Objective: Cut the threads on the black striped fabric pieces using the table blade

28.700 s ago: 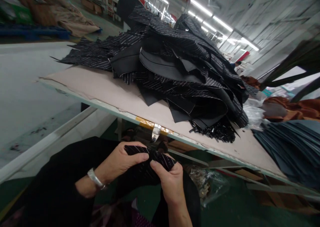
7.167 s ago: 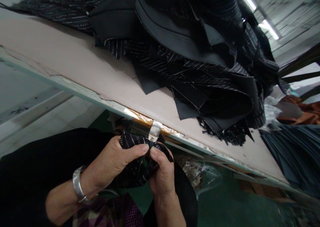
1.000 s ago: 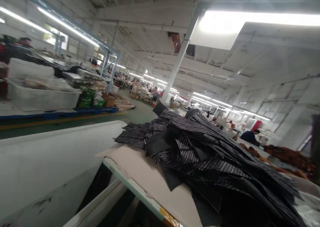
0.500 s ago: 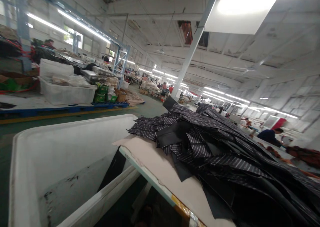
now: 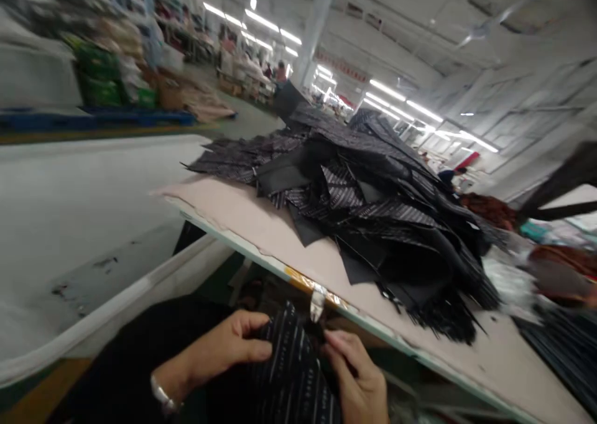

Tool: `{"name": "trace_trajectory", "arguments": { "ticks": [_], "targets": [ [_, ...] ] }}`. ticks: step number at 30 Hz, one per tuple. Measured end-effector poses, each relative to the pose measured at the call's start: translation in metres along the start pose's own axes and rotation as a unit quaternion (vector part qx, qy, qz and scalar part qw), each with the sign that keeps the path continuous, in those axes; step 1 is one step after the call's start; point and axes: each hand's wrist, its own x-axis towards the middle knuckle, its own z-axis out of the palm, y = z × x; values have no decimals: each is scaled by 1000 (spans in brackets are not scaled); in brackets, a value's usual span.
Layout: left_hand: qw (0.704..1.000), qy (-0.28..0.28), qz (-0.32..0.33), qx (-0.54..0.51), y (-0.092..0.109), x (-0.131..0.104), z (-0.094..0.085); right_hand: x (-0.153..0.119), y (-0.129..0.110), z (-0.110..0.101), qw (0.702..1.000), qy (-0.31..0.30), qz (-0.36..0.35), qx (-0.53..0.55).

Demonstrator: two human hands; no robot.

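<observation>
In the head view, a black fabric piece with white printed stripes (image 5: 291,374) hangs over my lap, below the table edge. My left hand (image 5: 233,343) grips its left side between thumb and fingers; a silver bracelet (image 5: 163,394) circles that wrist. On the piece's right side, my right hand (image 5: 354,371) pinches a dark edge or strip at the fingertips; exactly what is hard to make out. Beyond both hands, a heap of similar black striped pieces (image 5: 345,188) lies on the table (image 5: 224,206).
To the left stands a large white bin (image 5: 93,181), its rim close to my left arm. Yellow tape (image 5: 303,280) and a pale clip-like thing (image 5: 318,303) are on the table edge. Brown fabric (image 5: 489,211) and clear plastic (image 5: 510,278) lie at the right.
The view has tilted down and swung right. Both my hands, out of view before, now show with the striped fabric piece between them.
</observation>
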Motion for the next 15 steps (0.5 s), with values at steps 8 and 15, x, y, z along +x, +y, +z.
{"name": "trace_trajectory", "arguments": {
  "ticks": [8,15],
  "targets": [
    [998,-60,-32,4,-1,7,-24,13,-26,14,996,27,-83,-32],
    [999,-6,-32,10,2,1,-30,19,-22,26,979,11,-166,-116]
  ]
}}
